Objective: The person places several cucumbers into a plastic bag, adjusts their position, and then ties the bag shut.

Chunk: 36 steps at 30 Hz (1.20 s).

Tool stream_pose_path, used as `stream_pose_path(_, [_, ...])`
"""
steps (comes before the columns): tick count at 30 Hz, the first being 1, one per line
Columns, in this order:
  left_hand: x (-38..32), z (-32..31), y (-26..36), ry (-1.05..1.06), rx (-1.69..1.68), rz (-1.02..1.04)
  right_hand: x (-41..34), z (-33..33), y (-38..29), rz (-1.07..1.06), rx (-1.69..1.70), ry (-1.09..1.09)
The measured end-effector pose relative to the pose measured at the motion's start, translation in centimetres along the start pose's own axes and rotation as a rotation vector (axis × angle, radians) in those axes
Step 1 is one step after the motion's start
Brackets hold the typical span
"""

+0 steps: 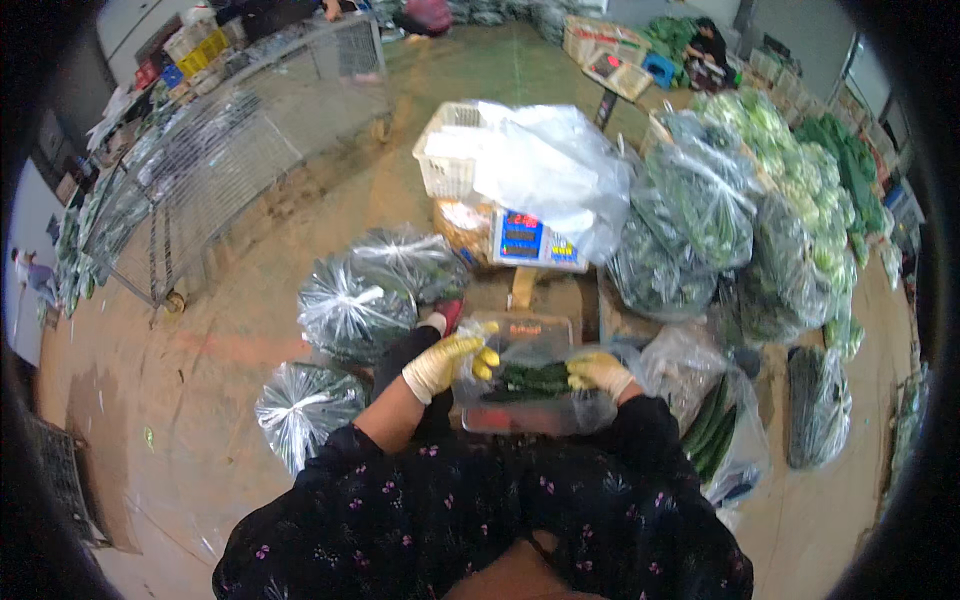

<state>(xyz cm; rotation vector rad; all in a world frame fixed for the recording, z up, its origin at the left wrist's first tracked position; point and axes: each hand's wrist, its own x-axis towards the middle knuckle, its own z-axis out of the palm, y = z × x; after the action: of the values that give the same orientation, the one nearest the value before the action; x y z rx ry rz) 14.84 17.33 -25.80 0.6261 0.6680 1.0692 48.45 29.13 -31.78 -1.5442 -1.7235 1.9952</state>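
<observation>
Dark green cucumbers [536, 379] lie in a clear plastic bag [476, 390] on a transparent, shallow tray [517, 421] in front of me. My left hand [450, 362], in a pale yellow glove, holds the bag's left side, with clear film at its fingertips. At the cucumbers' right end, my right hand [598, 373], gloved alike, has its fingers curled over them. Film around that hand partly hides its grip. Just beyond the tray stands a digital scale [519, 238] with a lit red display. More cucumbers [709, 431] lie in an opened plastic bag at my right.
Tied bags of green vegetables [356, 307] sit on the floor at left. A white plastic crate [446, 169] and plastic film [555, 161] cover the scale's top. Large filled bags [690, 202] are heaped at right. A wire cart [247, 142] stands far left; a person [709, 56] sits far right.
</observation>
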Motion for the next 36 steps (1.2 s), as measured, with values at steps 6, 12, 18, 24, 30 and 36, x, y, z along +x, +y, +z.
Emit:
stream_pose_path(6, [-0.1, -0.7, -0.4, -0.007, -0.035, -0.004, -4.5, -1.2, -1.7, -0.235, 0.3, -0.004])
stream_pose_path(12, [-0.1, -0.1, -0.3, 0.002, -0.041, 0.007, -6.1, -1.1, -2.2, -0.381, 0.214, 0.077])
stream_pose_path(18, [0.3, -0.1, -0.2, -0.017, -0.015, 0.014, -5.8, -1.2, -2.4, -0.113, 0.275, 0.116])
stream_pose_path(24, [-0.2, 0.2, 0.0, -0.062, -0.051, 0.028, -3.7, 1.4, -2.6, 0.022, 0.253, 0.053])
stream_pose_path(30, [0.4, 2.8, 1.3, -0.102, -0.075, 0.001, -1.4, 0.7, 0.9, -0.225, -0.47, 0.387])
stream_pose_path(36, [-0.3, 3.2, 1.5, -0.148, -0.176, -0.016, -9.0, -1.2, -2.0, -0.47, -0.077, 0.58])
